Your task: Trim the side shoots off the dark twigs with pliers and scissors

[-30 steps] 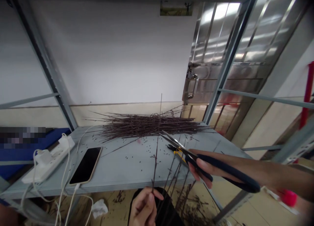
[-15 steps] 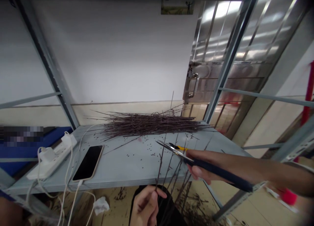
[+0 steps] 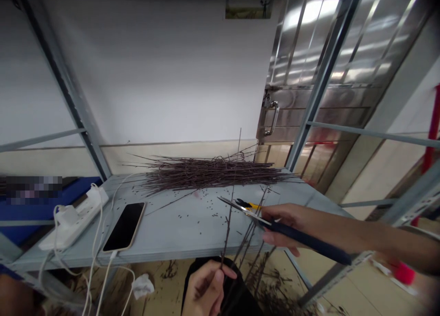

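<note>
Closed firmly on dark-handled scissors (image 3: 302,239), our right hand (image 3: 280,222) reaches out on a level arm, blades nearly together just beside the upright twig (image 3: 227,224) that our left hand (image 3: 206,288) pinches below the metal shelf's (image 3: 178,233) front edge. A heap of twigs (image 3: 209,173) lies along the far edge, and yellow-handled cutters (image 3: 249,205) lie just behind the blades.

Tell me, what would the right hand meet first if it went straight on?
Probably the thin twig in the left hand, just ahead of the scissors in the right hand; depth is unclear, so the blades may pass it.
</note>
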Available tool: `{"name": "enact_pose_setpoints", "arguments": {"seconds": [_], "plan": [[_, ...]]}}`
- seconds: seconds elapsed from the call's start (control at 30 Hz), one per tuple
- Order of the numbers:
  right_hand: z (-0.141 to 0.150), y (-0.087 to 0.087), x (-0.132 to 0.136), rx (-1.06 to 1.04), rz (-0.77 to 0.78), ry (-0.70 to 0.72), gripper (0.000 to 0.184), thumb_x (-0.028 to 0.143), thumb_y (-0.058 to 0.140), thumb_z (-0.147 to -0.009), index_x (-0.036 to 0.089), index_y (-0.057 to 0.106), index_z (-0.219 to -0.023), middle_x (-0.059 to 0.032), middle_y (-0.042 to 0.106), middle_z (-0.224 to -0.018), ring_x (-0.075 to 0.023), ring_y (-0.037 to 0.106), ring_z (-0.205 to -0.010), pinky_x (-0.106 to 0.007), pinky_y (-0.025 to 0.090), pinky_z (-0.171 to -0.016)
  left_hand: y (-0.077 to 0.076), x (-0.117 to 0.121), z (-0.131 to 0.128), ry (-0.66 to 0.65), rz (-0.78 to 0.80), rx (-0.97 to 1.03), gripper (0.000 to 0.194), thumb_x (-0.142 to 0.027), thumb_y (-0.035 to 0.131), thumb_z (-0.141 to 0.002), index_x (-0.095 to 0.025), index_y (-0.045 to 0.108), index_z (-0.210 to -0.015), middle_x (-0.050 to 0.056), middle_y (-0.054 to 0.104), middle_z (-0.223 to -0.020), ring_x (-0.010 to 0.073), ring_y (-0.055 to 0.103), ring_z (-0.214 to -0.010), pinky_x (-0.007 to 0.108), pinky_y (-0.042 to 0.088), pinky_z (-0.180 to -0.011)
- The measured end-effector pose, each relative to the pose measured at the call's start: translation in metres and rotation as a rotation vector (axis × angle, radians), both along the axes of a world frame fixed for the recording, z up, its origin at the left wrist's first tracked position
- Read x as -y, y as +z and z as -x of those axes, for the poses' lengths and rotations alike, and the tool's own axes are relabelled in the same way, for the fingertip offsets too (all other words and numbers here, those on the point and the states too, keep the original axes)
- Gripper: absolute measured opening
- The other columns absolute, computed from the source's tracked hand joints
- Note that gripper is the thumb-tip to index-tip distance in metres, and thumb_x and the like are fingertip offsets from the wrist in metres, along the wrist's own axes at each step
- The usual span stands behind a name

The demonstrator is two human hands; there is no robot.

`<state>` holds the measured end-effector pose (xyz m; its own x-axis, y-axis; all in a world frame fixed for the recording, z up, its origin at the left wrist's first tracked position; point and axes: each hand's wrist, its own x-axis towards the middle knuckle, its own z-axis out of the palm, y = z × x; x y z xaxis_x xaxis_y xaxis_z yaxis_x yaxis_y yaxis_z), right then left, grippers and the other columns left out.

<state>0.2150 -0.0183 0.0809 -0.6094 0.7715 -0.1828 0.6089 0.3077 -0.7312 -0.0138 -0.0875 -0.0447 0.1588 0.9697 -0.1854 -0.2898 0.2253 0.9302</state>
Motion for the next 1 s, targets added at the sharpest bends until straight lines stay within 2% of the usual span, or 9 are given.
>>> {"name": "enact_pose_setpoints", "arguments": {"seconds": [0.07, 0.23, 0.4, 0.5, 0.57, 0.7, 0.77, 0.87, 1.0], "plan": [[0.004, 0.007, 0.002, 0.058, -0.011, -0.038, 0.033, 0.052, 0.055, -0.081, 0.02, 0.049, -0.075, 0.0048, 0.047, -0.06, -0.0094, 0.048, -0.049, -0.02, 0.036, -0.044, 0.001, 0.0, 0.0, 0.001, 0.007, -0.007, 0.054, -0.068, 0.07, -0.058, -0.016, 0.073, -0.073, -0.008, 0.029, -0.037, 0.0016, 0.014, -0.036, 0.016, 0.005, -0.036], [0.009, 0.011, 0.001, 0.198, -0.324, -0.141, 0.024, 0.034, 0.058, -0.075, 0.02, 0.045, -0.06, 0.0049, 0.046, -0.052, -0.0092, 0.04, -0.049, -0.021, 0.027, -0.045, 0.0, 0.0, 0.0, 0.001, 0.006, -0.025, 0.055, -0.069, 0.069, -0.057, -0.017, 0.074, -0.073, -0.008, 0.028, -0.038, 0.0012, 0.014, -0.036, 0.016, 0.006, -0.036], [0.007, 0.013, -0.001, 0.269, -0.407, -0.147, 0.017, 0.025, 0.059, -0.068, 0.02, 0.048, -0.056, 0.0043, 0.051, -0.049, -0.01, 0.042, -0.047, -0.022, 0.027, -0.045, -0.006, -0.002, -0.002, 0.107, -0.035, -0.067, 0.055, -0.069, 0.068, -0.058, -0.017, 0.075, -0.073, -0.009, 0.025, -0.037, 0.0013, 0.014, -0.036, 0.016, 0.011, -0.037], [0.003, 0.011, -0.004, 0.282, -0.417, -0.153, 0.022, 0.029, 0.058, -0.072, 0.021, 0.046, -0.056, 0.0048, 0.048, -0.048, -0.0099, 0.04, -0.046, -0.023, 0.025, -0.045, -0.013, -0.004, -0.006, 0.246, -0.132, -0.121, 0.054, -0.067, 0.068, -0.061, -0.017, 0.078, -0.077, -0.008, 0.028, -0.035, 0.0031, 0.019, -0.035, 0.017, 0.02, -0.037], [0.0, 0.009, -0.007, 0.28, -0.417, -0.154, 0.029, 0.037, 0.056, -0.076, 0.021, 0.043, -0.057, 0.005, 0.046, -0.048, -0.0099, 0.038, -0.046, -0.024, 0.024, -0.046, -0.019, -0.005, -0.011, 0.374, -0.226, -0.164, 0.05, -0.063, 0.068, -0.064, -0.017, 0.079, -0.078, -0.004, 0.04, -0.036, 0.0056, 0.028, -0.035, 0.019, 0.028, -0.038], [-0.002, 0.004, -0.008, 0.265, -0.336, -0.159, 0.037, 0.05, 0.055, -0.079, 0.021, 0.04, -0.062, 0.0045, 0.045, -0.054, -0.0104, 0.039, -0.05, -0.024, 0.026, -0.047, -0.032, -0.005, -0.027, 0.644, -0.484, -0.272, 0.031, -0.048, 0.067, -0.075, -0.02, 0.079, -0.082, 0.007, 0.073, -0.07, 0.0105, 0.046, -0.04, 0.023, 0.042, -0.042], [-0.002, 0.003, -0.007, 0.257, -0.284, -0.156, 0.039, 0.054, 0.056, -0.078, 0.02, 0.041, -0.065, 0.0044, 0.045, -0.057, -0.0104, 0.039, -0.052, -0.024, 0.027, -0.048, -0.038, -0.005, -0.034, 0.734, -0.614, -0.336, 0.023, -0.037, 0.065, -0.08, -0.021, 0.078, -0.09, 0.007, 0.075, -0.078, 0.011, 0.049, -0.043, 0.022, 0.045, -0.045], [0.001, 0.005, -0.004, 0.24, -0.223, -0.164, 0.039, 0.055, 0.058, -0.078, 0.02, 0.042, -0.069, 0.005, 0.043, -0.059, -0.0102, 0.039, -0.054, -0.024, 0.026, -0.049, -0.045, -0.005, -0.041, 0.826, -0.762, -0.442, 0.021, -0.021, 0.062, -0.083, -0.023, 0.075, -0.1, 0.005, 0.075, -0.074, 0.0101, 0.054, -0.044, 0.019, 0.049, -0.049], [0.003, 0.008, -0.001, 0.253, -0.174, -0.183, 0.04, 0.055, 0.063, -0.074, 0.02, 0.045, -0.07, 0.0055, 0.044, -0.059, -0.0096, 0.038, -0.054, -0.023, 0.025, -0.049, -0.053, -0.007, -0.044, 0.891, -0.821, -0.594, 0.024, -0.019, 0.059, -0.086, -0.024, 0.073, -0.104, 0.005, 0.075, -0.073, 0.0114, 0.061, -0.049, 0.019, 0.051, -0.053]]}}
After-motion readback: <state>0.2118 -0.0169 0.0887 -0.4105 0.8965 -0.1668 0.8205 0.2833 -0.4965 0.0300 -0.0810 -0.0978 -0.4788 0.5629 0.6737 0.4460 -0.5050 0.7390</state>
